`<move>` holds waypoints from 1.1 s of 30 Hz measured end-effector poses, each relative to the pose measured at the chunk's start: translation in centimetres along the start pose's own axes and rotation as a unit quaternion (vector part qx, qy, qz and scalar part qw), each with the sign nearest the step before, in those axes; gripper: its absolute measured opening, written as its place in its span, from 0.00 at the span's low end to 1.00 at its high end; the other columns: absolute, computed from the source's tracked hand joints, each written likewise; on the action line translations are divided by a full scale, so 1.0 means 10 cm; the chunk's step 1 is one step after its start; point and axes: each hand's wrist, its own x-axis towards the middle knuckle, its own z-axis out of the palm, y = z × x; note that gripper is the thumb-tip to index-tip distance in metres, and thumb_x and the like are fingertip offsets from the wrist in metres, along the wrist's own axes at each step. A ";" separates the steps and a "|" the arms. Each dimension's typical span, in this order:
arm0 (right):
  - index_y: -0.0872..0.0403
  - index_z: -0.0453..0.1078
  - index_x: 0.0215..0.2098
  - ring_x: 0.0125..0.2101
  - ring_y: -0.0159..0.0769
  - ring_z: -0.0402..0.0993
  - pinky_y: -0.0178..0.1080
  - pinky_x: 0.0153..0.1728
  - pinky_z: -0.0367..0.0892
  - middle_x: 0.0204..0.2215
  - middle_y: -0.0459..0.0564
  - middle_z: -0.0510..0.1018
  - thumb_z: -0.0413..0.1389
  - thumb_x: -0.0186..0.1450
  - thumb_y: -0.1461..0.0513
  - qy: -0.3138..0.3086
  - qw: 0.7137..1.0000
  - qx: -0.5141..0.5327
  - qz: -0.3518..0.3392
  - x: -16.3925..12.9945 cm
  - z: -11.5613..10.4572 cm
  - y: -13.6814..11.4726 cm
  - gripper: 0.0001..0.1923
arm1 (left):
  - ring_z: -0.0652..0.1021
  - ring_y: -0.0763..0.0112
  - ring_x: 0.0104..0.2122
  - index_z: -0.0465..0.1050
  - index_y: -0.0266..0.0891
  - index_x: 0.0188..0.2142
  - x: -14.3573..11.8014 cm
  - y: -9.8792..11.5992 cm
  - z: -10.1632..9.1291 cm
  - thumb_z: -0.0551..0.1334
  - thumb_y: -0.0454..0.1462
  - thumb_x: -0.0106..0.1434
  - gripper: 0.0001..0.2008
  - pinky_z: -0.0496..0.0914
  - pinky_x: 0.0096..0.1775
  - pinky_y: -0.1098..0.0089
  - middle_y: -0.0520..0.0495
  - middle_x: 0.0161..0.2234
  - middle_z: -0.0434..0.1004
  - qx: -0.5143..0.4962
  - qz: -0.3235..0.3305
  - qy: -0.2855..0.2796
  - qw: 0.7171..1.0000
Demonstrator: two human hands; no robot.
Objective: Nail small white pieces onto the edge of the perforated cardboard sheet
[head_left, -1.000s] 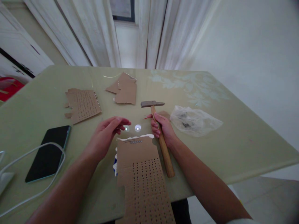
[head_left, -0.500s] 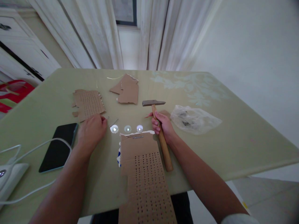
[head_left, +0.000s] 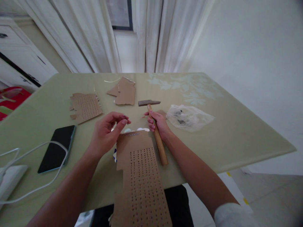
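My right hand (head_left: 159, 123) is wrapped round the wooden handle of a hammer (head_left: 161, 148), just below its steel head. A thin reddish tip sticks out past these fingers, too small to name. My left hand (head_left: 107, 132) is closed in a pinch above the far edge of a cardboard sheet (head_left: 121, 149). Between its thumb and fingertips shows a small dark nail (head_left: 125, 117), mostly hidden. The sheet bears rows of punched holes and hangs over the table's near edge. A short row of small grey heads (head_left: 132, 134) lies near its far end.
Another holed cardboard piece (head_left: 86, 107) and torn cardboard scraps (head_left: 126, 94) lie farther back. A clear plastic bag (head_left: 189, 118) with dark bits is at right. On the left are a phone (head_left: 58, 148), a white cable (head_left: 62, 145) and a white power strip (head_left: 13, 179).
My left hand has lifted from beside the back-left cardboard and moved right, now pinching a nail above the holed sheet. My right hand keeps its hold on the hammer. The view has shifted slightly.
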 end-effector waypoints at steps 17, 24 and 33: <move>0.54 0.73 0.40 0.12 0.23 0.54 0.29 0.12 0.53 0.17 0.33 0.64 0.67 0.70 0.48 -0.016 1.000 0.001 -0.012 0.02 -0.01 0.02 0.19 | 0.78 0.66 0.34 0.86 0.44 0.42 -0.07 0.20 0.07 0.68 0.47 0.71 0.12 0.70 0.31 0.70 0.45 0.39 0.86 0.150 0.020 -0.117 0.981; 0.54 0.74 0.40 0.12 0.23 0.54 0.29 0.12 0.53 0.17 0.33 0.65 0.66 0.71 0.49 -0.014 1.000 0.002 -0.008 0.01 -0.01 0.01 0.17 | 0.74 0.70 0.29 0.85 0.44 0.40 -0.06 0.25 0.07 0.68 0.44 0.69 0.09 0.66 0.28 0.70 0.48 0.35 0.85 0.134 0.040 -0.117 0.983; 0.54 0.74 0.40 0.12 0.23 0.53 0.29 0.12 0.53 0.17 0.33 0.64 0.66 0.72 0.50 -0.006 1.000 0.005 -0.001 0.01 0.00 0.01 0.16 | 0.74 0.70 0.28 0.85 0.44 0.42 -0.08 0.22 0.08 0.68 0.44 0.71 0.09 0.67 0.31 0.68 0.48 0.36 0.86 0.148 0.044 -0.124 0.980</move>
